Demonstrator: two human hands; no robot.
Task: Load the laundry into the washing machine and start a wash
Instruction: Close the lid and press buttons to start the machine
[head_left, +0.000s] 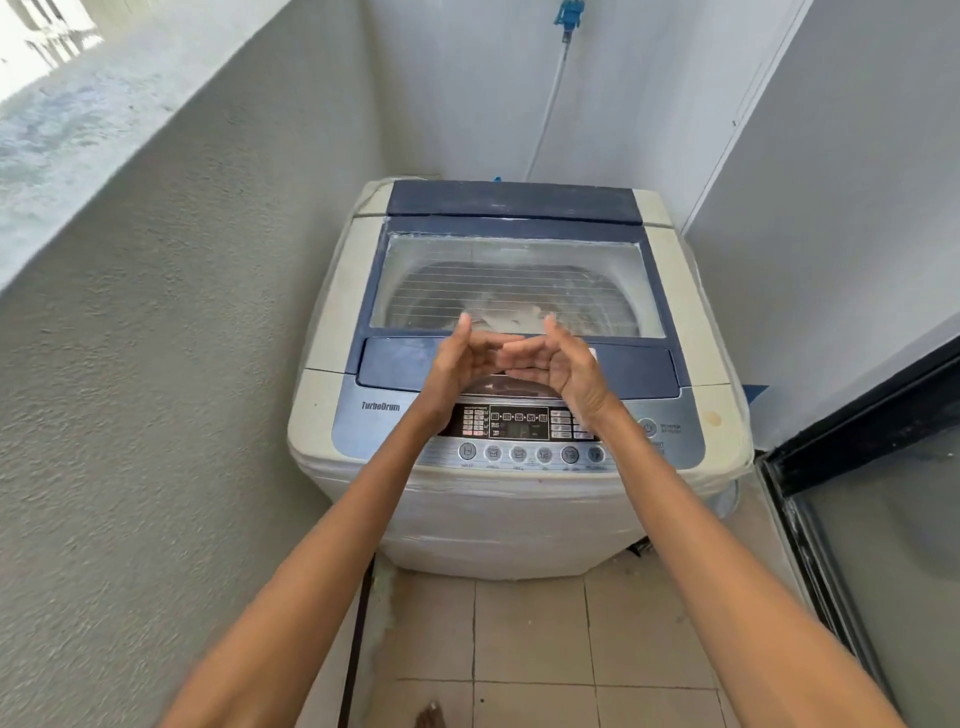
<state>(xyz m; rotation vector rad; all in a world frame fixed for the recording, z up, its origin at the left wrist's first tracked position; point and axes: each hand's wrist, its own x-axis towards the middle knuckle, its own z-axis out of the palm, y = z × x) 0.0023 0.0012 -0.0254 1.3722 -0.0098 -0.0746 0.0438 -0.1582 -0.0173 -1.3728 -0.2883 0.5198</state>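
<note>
A top-loading washing machine (343, 291), cream with a blue top, stands in a narrow corner. Its clear lid (514, 280) is down, and pale laundry (506, 312) shows faintly through it inside the drum. Both my arms reach out over the control panel (519, 422). My left hand (460, 364) and my right hand (563, 366) hover together above the lid's front edge, palms facing each other, fingers curled and nearly touching, holding nothing.
Rough grey walls close in on the left and behind. A white hose (550, 104) runs down from a blue tap (569, 15). A dark-framed glass door (857, 519) stands at the right. Tiled floor (530, 649) lies in front of the machine.
</note>
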